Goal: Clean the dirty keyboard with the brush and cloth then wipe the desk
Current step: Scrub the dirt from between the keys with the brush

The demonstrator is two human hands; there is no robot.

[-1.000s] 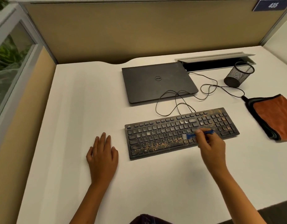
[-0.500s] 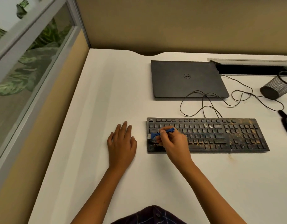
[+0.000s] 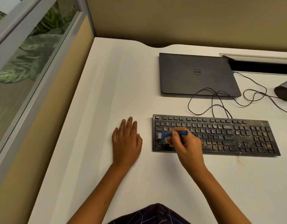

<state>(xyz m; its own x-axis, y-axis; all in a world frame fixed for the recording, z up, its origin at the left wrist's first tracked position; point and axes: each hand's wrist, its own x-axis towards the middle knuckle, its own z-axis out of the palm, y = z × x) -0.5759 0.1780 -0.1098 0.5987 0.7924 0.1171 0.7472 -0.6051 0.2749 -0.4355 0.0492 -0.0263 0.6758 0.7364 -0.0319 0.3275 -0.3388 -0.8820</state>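
A black keyboard [image 3: 220,136] speckled with brown dirt lies on the white desk [image 3: 123,78]. My right hand [image 3: 186,146] pinches a small blue brush [image 3: 173,134] over the keyboard's left end, its pale bristles pointing left onto the keys. My left hand [image 3: 126,143] rests flat on the desk just left of the keyboard, fingers straight, holding nothing. The cloth is out of view.
A shut black laptop [image 3: 197,75] lies behind the keyboard, with a thin black cable [image 3: 220,101] looped between them. A mesh pen cup [image 3: 284,91] lies at the right edge. A cable slot [image 3: 260,67] sits at the back. A brown smear [image 3: 238,159] marks the desk.
My right hand swept the brush from the keyboard's right-middle to its left end a second ago and now sits slightly right of there. The camera turned left, so the orange cloth left the view.
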